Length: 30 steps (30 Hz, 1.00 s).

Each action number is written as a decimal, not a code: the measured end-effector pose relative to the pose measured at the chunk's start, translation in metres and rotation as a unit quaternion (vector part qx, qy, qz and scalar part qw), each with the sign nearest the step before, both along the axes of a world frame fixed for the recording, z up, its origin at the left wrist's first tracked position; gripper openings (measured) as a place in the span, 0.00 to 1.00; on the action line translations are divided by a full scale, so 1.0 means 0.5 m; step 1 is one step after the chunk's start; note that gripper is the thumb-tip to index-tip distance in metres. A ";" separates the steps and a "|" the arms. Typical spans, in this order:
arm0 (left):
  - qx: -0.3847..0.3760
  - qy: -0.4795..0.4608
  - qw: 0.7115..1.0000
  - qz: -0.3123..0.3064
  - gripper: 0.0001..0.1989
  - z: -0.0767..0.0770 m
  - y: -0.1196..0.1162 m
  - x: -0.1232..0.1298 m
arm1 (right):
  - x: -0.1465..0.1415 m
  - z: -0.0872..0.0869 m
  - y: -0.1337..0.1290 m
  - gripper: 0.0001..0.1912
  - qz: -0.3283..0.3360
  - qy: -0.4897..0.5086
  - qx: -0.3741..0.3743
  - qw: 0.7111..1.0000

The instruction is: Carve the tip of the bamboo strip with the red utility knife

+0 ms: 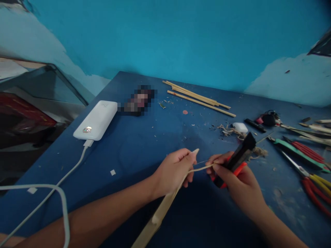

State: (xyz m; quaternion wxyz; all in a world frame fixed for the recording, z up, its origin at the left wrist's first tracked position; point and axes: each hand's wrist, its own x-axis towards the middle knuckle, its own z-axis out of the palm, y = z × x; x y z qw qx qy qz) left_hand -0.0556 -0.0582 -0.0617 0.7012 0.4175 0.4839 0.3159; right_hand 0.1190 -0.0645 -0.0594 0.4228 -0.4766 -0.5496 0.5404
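My left hand (176, 170) is closed around a long, pale bamboo-like strip (157, 217), which runs down toward the bottom edge; a whitish tip sticks out above my thumb. In my right hand (239, 181) is a red-and-black tool (239, 155) that looks like a utility knife, tilted up to the right. The fingertips of that hand also pinch the end of a thin, pale strand (201, 168) stretched across from my left hand. My fingers hide the tool's working end.
Several thin wooden sticks (201, 100) lie near the blue wall. A white power bank (97, 119) with a white cable (74, 168) is on the left, beside a blurred dark object (139, 101). At right are a white case (240, 127), teal-and-red pliers (302, 153) and red-and-yellow-handled scissors (310, 184).
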 end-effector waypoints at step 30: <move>0.064 0.032 0.997 -0.005 0.12 0.003 0.025 -0.019 | 0.036 -0.018 0.059 0.16 -0.149 -0.197 0.137 0.959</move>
